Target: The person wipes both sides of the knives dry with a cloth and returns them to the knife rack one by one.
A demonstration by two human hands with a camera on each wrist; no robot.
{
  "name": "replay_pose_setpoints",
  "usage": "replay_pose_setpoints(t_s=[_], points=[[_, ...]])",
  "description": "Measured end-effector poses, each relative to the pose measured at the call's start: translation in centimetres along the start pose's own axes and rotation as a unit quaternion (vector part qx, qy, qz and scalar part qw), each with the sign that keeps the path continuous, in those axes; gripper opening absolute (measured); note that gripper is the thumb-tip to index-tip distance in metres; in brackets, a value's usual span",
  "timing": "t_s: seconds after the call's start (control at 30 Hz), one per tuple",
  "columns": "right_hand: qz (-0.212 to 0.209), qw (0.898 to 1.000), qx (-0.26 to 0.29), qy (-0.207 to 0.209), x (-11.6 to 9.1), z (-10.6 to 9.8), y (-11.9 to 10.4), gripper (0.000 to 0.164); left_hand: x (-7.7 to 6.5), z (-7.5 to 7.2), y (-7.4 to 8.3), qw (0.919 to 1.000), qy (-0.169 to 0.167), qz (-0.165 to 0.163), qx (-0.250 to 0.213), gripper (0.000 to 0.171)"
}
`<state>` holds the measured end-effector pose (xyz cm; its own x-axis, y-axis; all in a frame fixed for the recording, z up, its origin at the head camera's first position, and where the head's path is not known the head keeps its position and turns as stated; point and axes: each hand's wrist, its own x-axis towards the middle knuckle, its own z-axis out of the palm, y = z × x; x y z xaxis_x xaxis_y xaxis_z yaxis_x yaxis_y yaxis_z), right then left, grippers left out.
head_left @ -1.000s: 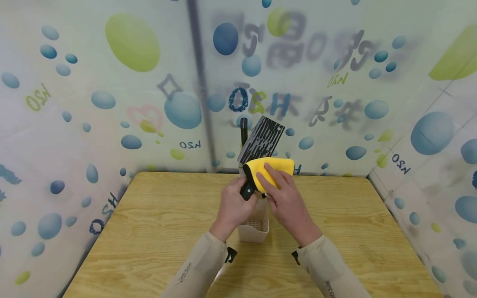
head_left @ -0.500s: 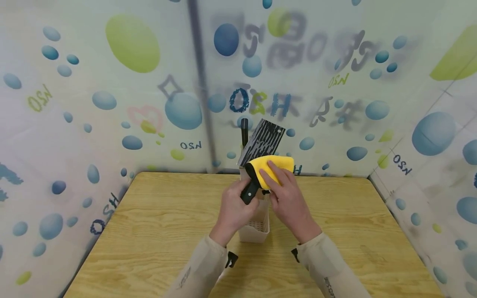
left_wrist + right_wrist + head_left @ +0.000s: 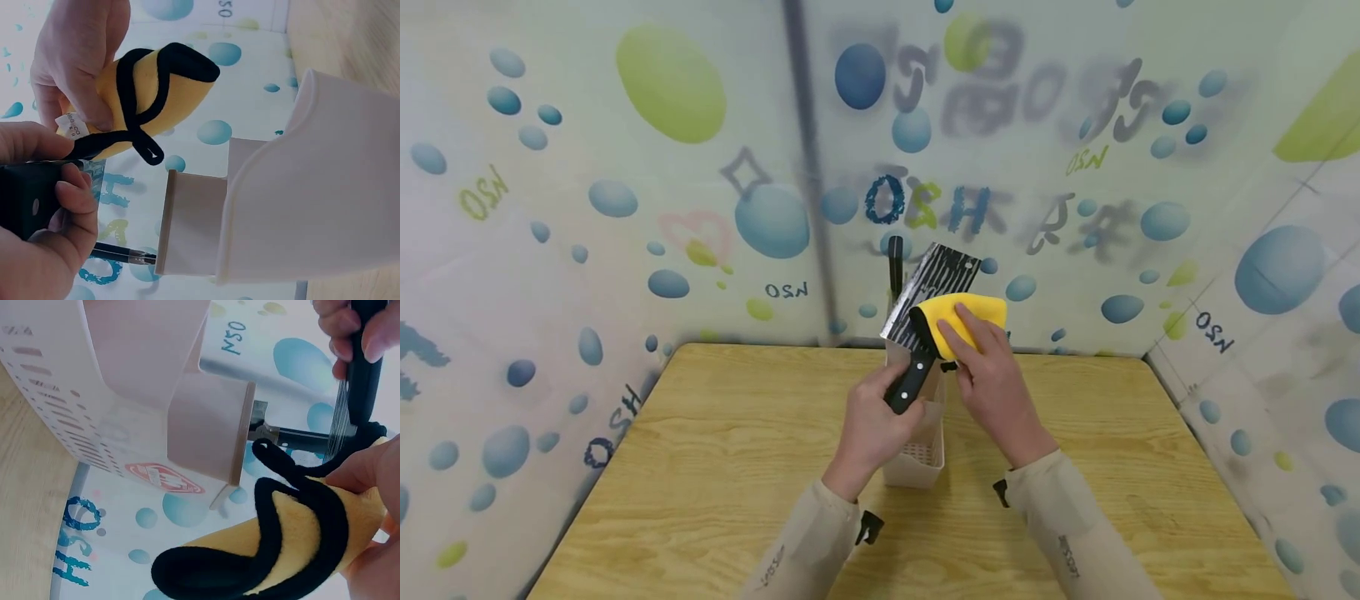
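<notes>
My left hand (image 3: 876, 425) grips the black riveted handle of a cleaver (image 3: 942, 271), whose broad blade slants up to the right. My right hand (image 3: 1000, 383) holds a folded yellow cloth (image 3: 966, 321) with black edging against the lower blade near the handle. In the left wrist view the cloth (image 3: 156, 94) shows a hanging loop and a white tag. The blade is mostly hidden behind the cloth in the right wrist view, where the left hand's fingers (image 3: 344, 328) curl round the handle. Both hands are raised above a pale knife holder (image 3: 913, 475).
Another black-handled knife (image 3: 896, 262) stands in the back of the holder, its handle upright. Slots and a red label mark the holder's side (image 3: 165, 478). The wooden table (image 3: 737, 450) meets a wall (image 3: 715, 183) patterned with blue and green drops.
The cloth and right hand have moved up and right along the cleaver, uncovering more of the handle and lower blade. The left hand keeps its grip.
</notes>
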<state>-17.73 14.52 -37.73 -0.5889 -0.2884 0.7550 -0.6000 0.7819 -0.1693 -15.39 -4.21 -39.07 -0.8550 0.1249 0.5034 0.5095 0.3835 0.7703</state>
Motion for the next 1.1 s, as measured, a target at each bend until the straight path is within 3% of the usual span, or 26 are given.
replay_pose_setpoints(t_s=[0.33,0.73,1.1], points=[[0.020,1.000,0.007,0.012,1.0,-0.4,0.6,0.061,-0.3,0.2,0.2,0.9977,-0.006,-0.049,-0.045,0.037],[0.024,0.999,0.014,0.031,2.3,-0.9,0.5,0.059,-0.6,0.2,0.0,0.9958,-0.012,-0.031,-0.085,0.027],[0.031,0.999,0.022,0.034,2.8,-0.9,-0.1,0.060,-0.7,-0.2,0.1,0.9901,-0.047,-0.032,-0.128,0.039]])
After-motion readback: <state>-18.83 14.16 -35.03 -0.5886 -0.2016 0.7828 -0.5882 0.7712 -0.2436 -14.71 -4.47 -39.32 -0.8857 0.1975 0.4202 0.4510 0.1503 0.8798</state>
